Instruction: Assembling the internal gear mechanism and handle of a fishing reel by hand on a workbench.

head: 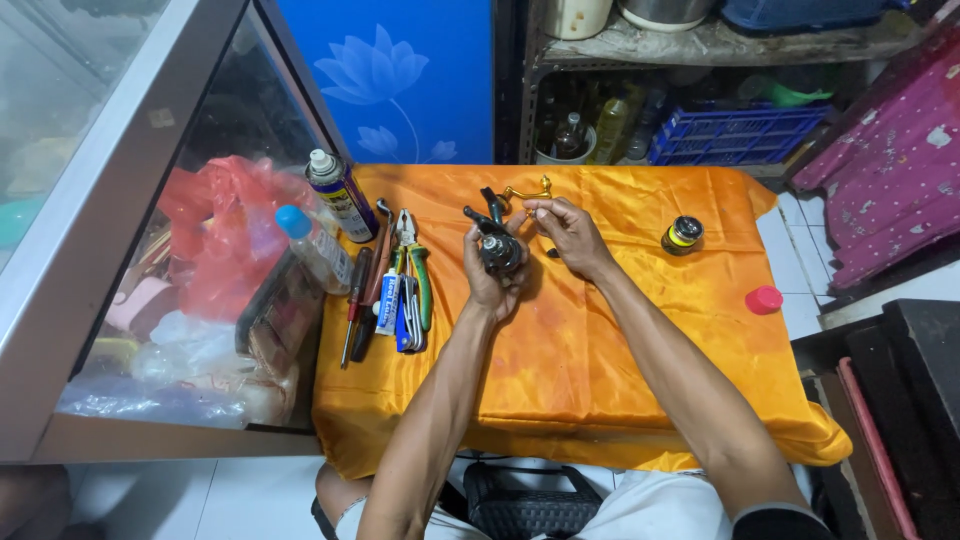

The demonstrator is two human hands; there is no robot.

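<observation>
My left hand point(487, 280) grips a dark fishing reel body point(497, 245) above the orange cloth point(600, 350) on a small table. My right hand point(567, 232) pinches a small part at the reel's upper right, close to a gold-coloured handle point(527, 190) that sticks out behind it. What the right fingertips hold is too small to make out. Both forearms reach in from the bottom of the view.
Pliers point(413, 262), screwdrivers point(355, 300) and a hex-key set point(404, 315) lie at the cloth's left. A spray can point(340, 195) and a blue-capped bottle point(312, 247) stand there. A small open jar point(682, 234) and a red cap point(764, 299) sit right. A glass cabinet point(120, 200) flanks the left.
</observation>
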